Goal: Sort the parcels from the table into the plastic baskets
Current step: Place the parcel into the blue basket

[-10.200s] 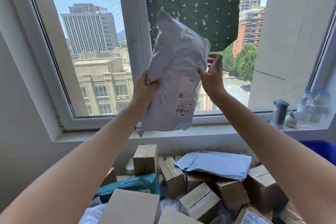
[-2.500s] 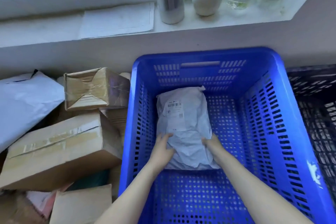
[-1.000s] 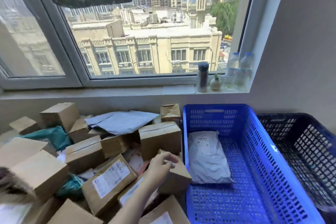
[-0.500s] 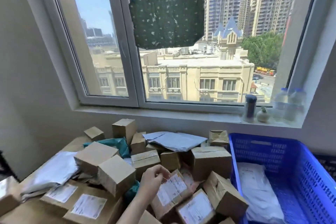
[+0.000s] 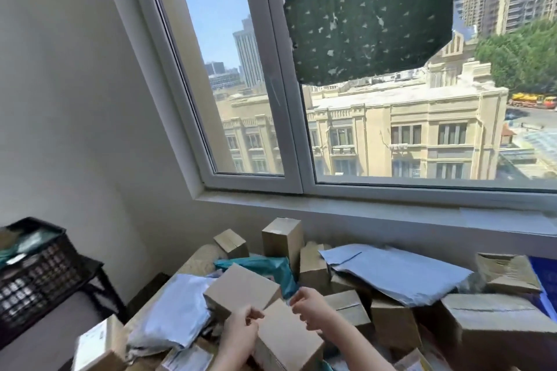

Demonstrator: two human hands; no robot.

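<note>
Left hand (image 5: 241, 333) and right hand (image 5: 310, 309) both grip a small cardboard box (image 5: 286, 343) low among the parcels (image 5: 391, 324). Another box (image 5: 241, 289) crowds it from behind, a grey mailer (image 5: 177, 310) lies left, a black crate (image 5: 33, 277) stands far left, and a blue basket (image 5: 545, 265) shows at the right edge

About a dozen cardboard boxes (image 5: 282, 238), two grey mailers (image 5: 401, 277), one teal mailer (image 5: 262, 266); one black basket (image 5: 36, 274) lower left, one blue basket (image 5: 546, 268) right edge.

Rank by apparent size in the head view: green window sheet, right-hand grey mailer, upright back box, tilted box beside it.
Largest to smallest:
green window sheet
right-hand grey mailer
upright back box
tilted box
</note>
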